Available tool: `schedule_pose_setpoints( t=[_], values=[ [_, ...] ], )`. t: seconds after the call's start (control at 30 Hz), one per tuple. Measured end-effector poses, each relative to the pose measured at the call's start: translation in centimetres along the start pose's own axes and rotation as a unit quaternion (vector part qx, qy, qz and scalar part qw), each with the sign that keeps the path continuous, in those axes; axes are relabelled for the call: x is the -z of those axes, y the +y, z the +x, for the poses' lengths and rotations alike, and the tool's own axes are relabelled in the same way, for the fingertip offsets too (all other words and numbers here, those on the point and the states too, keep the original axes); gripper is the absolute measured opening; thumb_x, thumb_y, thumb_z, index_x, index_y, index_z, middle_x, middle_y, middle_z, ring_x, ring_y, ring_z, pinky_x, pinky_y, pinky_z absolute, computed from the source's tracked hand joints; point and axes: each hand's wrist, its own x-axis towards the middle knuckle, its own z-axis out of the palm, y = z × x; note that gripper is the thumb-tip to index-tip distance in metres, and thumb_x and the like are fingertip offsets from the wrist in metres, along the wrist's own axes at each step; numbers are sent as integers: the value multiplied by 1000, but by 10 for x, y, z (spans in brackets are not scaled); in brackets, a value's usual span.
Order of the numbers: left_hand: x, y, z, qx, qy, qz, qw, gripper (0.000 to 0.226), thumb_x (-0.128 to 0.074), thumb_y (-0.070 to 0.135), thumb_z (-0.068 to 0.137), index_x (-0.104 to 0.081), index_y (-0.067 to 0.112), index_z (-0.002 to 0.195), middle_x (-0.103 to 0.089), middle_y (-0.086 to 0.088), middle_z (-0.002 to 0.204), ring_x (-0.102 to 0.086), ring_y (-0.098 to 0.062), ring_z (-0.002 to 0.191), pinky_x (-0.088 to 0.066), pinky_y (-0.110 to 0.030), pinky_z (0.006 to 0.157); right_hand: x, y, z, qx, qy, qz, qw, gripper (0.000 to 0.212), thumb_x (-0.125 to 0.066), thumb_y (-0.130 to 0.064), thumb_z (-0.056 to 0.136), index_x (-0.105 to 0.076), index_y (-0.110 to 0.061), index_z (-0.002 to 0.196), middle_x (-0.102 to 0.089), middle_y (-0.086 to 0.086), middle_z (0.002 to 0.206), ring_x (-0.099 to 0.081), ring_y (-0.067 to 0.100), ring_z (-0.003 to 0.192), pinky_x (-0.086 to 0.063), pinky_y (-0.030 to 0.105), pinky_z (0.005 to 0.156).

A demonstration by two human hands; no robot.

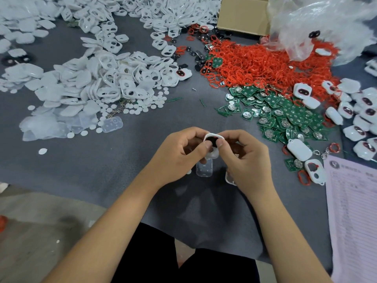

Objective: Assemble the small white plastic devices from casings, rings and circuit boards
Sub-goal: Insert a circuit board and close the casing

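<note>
Step in hand: both hands meet over the near middle of the worktop [126,152], working one white casing [212,153] between them. By the look of it, a dark insert and a red ring are being seated into its front opening.
Left hand: the left hand [179,154] curls around the casing's left side, thumb laid across its face, fingers tucked behind. A firm hold, nothing slack.
Right hand: the right hand [244,158] pinches the casing from the right, thumb pressing right on the dark opening.
Casing: held up off the worktop, tilted toward the camera; a sliver of red shows inside the top rim. Whether the insert sits flush I cannot tell, as the thumbs cover it.
Below the hands: a clear flat piece [204,169] lies on the worktop just under them.
Supplies: the green circuit boards [285,113] are heaped to the right, the red rings [261,64] beyond them, the empty white casings [106,78] piled to the left.
Finished pile: the closed white devices [359,111] gather at the far right edge.
Next move: my judgement is that thumb pressure finishes seating the front parts evenly, then a circuit board from the right heap goes in, contacts lined up with the openings.
</note>
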Motion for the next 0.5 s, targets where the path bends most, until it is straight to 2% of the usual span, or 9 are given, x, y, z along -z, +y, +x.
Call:
schedule_pose_setpoints(
  t=[0.07, 0.17, 0.3, 0.4, 0.5],
  values=[
    [0, 0, 0, -1, 1, 2, 1000, 16, -60, 23, 105, -69, 19, 118, -78, 7, 95, -76, -19, 77, -61, -28, 72, -1, -1, 0, 2, 6, -5, 1000, 19, -71, -10, 97, -73, -29, 94, -74, -10, 80, -64, 10, 61, -46, 18, 53],
    [1, -1, 1, 2, -1, 1, 1000, 12, -61, 22, 105, -70, 19, 113, -78, 6, 94, -75, -18, 75, -61, -30, 71, -2, 0, -1, 3, 5, -13, 1000, 18, -70, -10, 97, -73, -27, 93, -72, -9, 78, -59, 4, 59, -43, 14, 54],
    [2, -1, 0, 1, -12, 16, 1000, 7, -62, 22, 104, -68, 20, 107, -79, 5, 91, -71, -10, 67, -55, -22, 61, -3, 1, -2, -4, 8, -10, 1000, 13, -69, -13, 94, -71, -25, 90, -70, -8, 76, -54, 1, 58, -39, 12, 54],
    [1, 0, 0, 5, -16, 24, 1000, 6, -61, 24, 105, -67, 23, 106, -78, 8, 91, -68, -7, 64, -50, -16, 54, -3, 2, -3, -5, 7, -10, 1000, 9, -69, -13, 95, -71, -20, 90, -69, -11, 76, -55, 0, 58, -39, 10, 55],
    [0, 0, 0, 5, -18, 51, 998, 7, -58, 28, 106, -65, 26, 109, -77, 11, 92, -68, -7, 65, -50, -16, 55, -3, 4, -3, -3, 9, -22, 1000, 8, -69, -14, 96, -71, -20, 90, -68, -14, 73, -52, 1, 55, -37, 11, 53]
  ],
)
